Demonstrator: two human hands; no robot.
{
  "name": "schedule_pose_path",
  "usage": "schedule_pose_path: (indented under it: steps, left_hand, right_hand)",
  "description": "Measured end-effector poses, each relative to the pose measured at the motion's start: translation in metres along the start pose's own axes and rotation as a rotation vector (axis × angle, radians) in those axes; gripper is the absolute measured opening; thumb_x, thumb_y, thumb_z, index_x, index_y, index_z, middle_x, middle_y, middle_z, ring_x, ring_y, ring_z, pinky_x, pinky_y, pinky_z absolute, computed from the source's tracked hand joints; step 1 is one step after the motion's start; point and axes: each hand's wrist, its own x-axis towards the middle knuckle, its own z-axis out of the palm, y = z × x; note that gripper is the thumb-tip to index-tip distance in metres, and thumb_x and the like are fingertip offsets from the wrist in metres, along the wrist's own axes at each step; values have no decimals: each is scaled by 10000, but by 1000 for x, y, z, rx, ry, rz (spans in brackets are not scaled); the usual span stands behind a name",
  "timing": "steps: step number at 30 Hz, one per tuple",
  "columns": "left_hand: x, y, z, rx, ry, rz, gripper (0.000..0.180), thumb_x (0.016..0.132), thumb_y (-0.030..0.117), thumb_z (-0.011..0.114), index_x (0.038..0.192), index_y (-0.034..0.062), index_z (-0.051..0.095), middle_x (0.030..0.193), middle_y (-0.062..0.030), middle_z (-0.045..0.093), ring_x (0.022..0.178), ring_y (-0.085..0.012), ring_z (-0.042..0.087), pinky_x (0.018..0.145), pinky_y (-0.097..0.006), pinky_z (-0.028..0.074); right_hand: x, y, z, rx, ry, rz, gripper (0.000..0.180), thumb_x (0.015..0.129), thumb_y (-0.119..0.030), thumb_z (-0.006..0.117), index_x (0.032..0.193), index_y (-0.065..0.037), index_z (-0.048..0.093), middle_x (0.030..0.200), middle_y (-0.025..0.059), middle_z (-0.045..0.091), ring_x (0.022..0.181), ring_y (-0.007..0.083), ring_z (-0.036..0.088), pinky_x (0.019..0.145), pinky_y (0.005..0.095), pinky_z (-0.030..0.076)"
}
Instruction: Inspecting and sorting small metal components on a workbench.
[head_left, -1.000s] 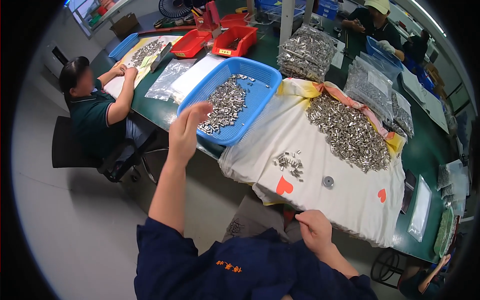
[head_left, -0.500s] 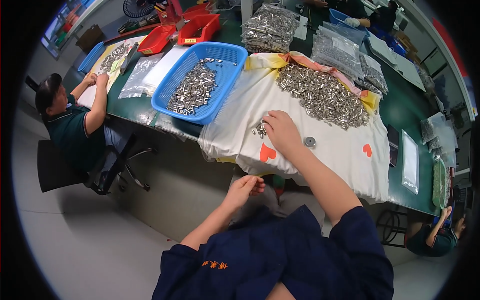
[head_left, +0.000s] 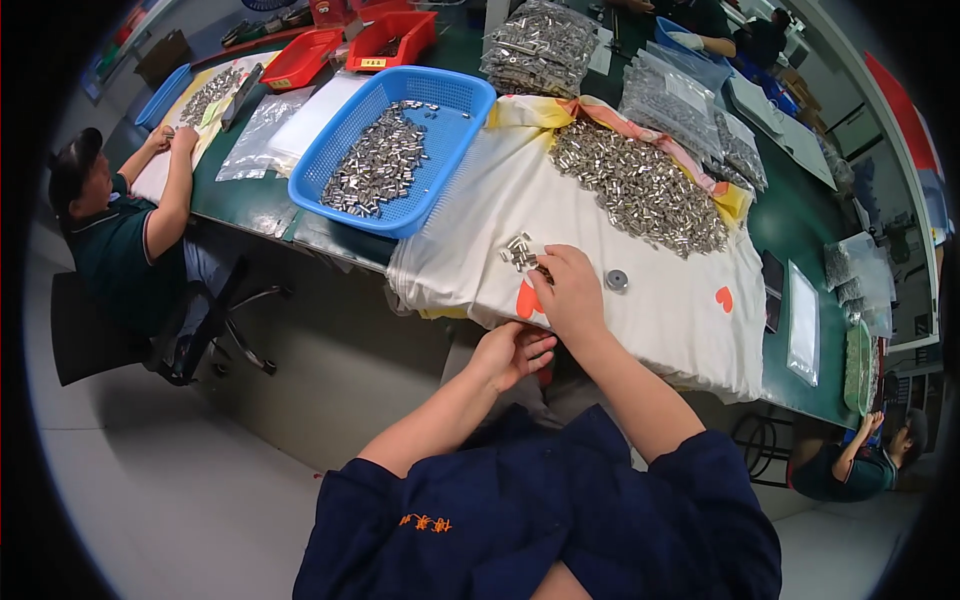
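My right hand [head_left: 572, 295] rests low over the white cloth [head_left: 660, 320], its fingers bent around a few small metal cylinders by the thumb. Just left of its fingertips lies a small cluster of loose metal cylinders [head_left: 517, 252], above a red heart print. Below the cloth's front edge, close under the right hand, my left hand [head_left: 505, 357] is turned palm up with fingers loosely apart; I see nothing in it. A grey round disc [head_left: 616, 280] sits on the cloth right of my right hand. A large heap of metal cylinders [head_left: 640, 190] covers the cloth's far part.
A blue basket [head_left: 410, 215] holding more cylinders stands at the left. Behind it are red bins [head_left: 395, 45]; bags of metal parts [head_left: 540, 50] are stacked at the back. A flat clear bag [head_left: 803, 325] lies right. Co-workers sit at left [head_left: 120, 225] and far right [head_left: 850, 465].
My right hand has drawn back toward the cloth's front edge, leaving the small cluster more exposed. My left hand has moved up and right beneath that edge, and its fingers have opened.
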Motion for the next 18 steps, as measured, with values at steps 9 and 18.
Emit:
schedule_pose_path:
  steps: [9, 18]
  left_hand:
    - [11, -1, 12, -94, -133, -253, 390, 918, 248, 230, 1125, -35, 400, 1052, -175, 543, 972, -281, 554, 893, -408, 428]
    - [15, 7, 4, -219, -306, -271, 419, 927, 274, 222, 1123, -37, 421, 1112, -196, 515, 1009, -302, 539, 879, -425, 446]
  right_hand:
    - [-12, -6, -8, 35, -19, 37, 129, 713, -38, 583, 837, -4, 576, 949, 113, 565, 953, 284, 517, 815, 367, 425]
    - [-36, -15, -18, 93, -61, 43, 161, 728, -41, 590, 888, -23, 599, 978, 116, 587, 1001, 284, 526, 835, 354, 440]
